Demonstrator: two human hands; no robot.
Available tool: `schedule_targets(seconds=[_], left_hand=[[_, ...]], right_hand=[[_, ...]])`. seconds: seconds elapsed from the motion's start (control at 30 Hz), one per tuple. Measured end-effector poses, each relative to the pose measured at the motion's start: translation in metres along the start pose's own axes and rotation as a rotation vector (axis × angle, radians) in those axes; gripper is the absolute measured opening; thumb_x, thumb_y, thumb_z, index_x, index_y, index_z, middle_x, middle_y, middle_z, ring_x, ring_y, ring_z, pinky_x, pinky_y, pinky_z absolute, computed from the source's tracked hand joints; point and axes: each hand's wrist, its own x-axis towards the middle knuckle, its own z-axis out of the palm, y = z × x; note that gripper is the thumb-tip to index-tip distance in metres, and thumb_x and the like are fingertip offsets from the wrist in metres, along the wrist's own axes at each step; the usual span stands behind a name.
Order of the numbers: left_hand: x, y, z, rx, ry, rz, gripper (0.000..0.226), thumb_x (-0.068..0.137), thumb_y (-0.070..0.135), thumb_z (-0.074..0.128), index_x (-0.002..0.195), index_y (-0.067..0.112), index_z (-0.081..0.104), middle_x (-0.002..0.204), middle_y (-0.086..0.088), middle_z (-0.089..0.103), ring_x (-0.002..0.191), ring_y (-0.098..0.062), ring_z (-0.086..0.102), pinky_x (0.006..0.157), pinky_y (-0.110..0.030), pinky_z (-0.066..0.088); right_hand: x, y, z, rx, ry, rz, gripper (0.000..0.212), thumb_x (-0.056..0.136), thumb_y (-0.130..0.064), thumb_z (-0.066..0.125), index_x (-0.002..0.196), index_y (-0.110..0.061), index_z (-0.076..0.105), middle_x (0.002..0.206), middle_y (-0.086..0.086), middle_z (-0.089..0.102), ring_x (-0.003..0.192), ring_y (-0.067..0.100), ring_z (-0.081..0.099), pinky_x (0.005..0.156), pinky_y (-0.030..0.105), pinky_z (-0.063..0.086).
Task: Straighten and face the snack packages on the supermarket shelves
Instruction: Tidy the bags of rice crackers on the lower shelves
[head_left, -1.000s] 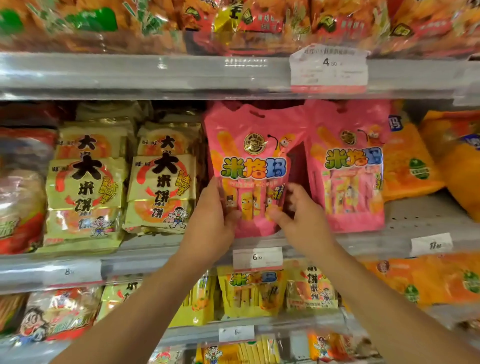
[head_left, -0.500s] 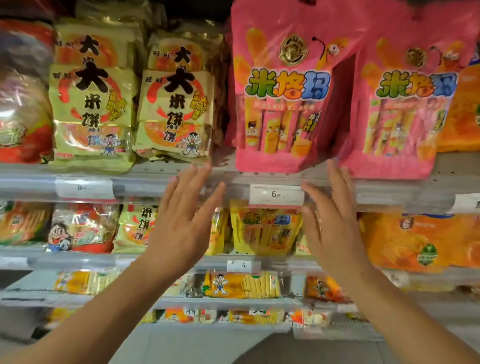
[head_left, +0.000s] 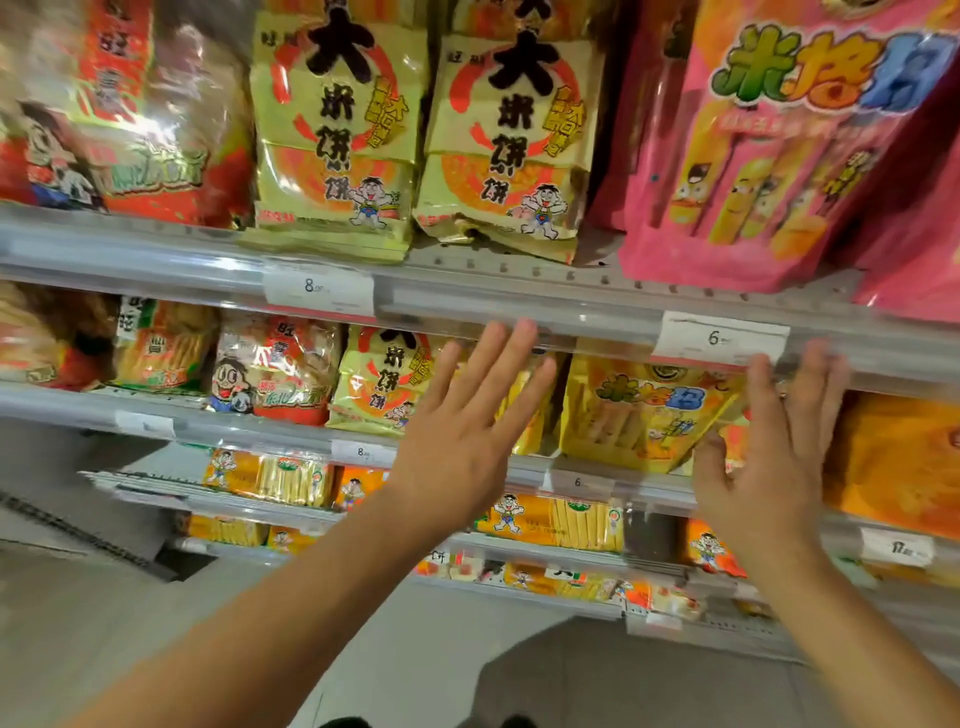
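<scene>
Below the upper shelf's front edge (head_left: 519, 306), left hand (head_left: 457, 447) and right hand (head_left: 763, 483) hover, fingers straight, holding nothing. Yellow snack bag (head_left: 634, 410) stands between them on its shelf.

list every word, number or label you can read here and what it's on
"大米饼": the gold rice cracker bags, top shelf.
"米格玛": the pink snack bag.
"8": the left price tag.
"6": the right price tag.
"8", "6", "17": tags on the lower shelf rails.
Small print on tags and bags is too blurred to read.

Supermarket aisle — tiered shelves (head_left: 467, 299), snack packages (head_left: 337, 130), price tags (head_left: 719, 338)
</scene>
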Motion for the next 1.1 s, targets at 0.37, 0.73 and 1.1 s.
schedule_targets(seconds=[0.37, 0.73, 1.1], left_hand=[[-0.126, -0.063, 0.017, -0.613, -0.428, -0.363, 0.042, 0.090, 0.010, 0.061, 0.131, 0.016, 0.060, 0.122, -0.007, 0.065, 0.114, -0.027, 0.059, 0.089, -0.035, 0.052], [-0.017, -0.066, 0.077, -0.747, -0.273, -0.649, 0.048, 0.086, 0.021, 0.070, 0.129, 0.012, 0.052, 0.126, -0.012, 0.054, 0.113, -0.030, 0.055, 0.098, -0.045, 0.048], [0.016, -0.034, 0.120, -0.435, -0.182, -1.003, 0.071, 0.065, 0.047, 0.082, 0.108, 0.000, 0.050, 0.103, -0.025, 0.060, 0.096, -0.039, 0.055, 0.092, -0.039, 0.041]], right_hand=[[-0.143, -0.063, 0.053, 0.182, -0.513, 0.464, 0.071, 0.088, -0.006, 0.062, 0.149, -0.021, 0.029, 0.152, -0.030, -0.002, 0.138, 0.013, 0.035, 0.098, 0.033, 0.047], [-0.114, -0.005, 0.016, 0.090, -0.373, 0.760, 0.057, 0.088, -0.015, 0.066, 0.140, -0.012, 0.044, 0.132, 0.004, 0.053, 0.124, 0.024, 0.051, 0.087, 0.019, 0.036], [-0.013, 0.143, 0.008, 0.169, -0.290, 0.906, 0.051, 0.084, -0.032, 0.071, 0.125, -0.011, 0.049, 0.096, -0.007, 0.059, 0.090, 0.022, 0.061, 0.062, 0.023, 0.041]])
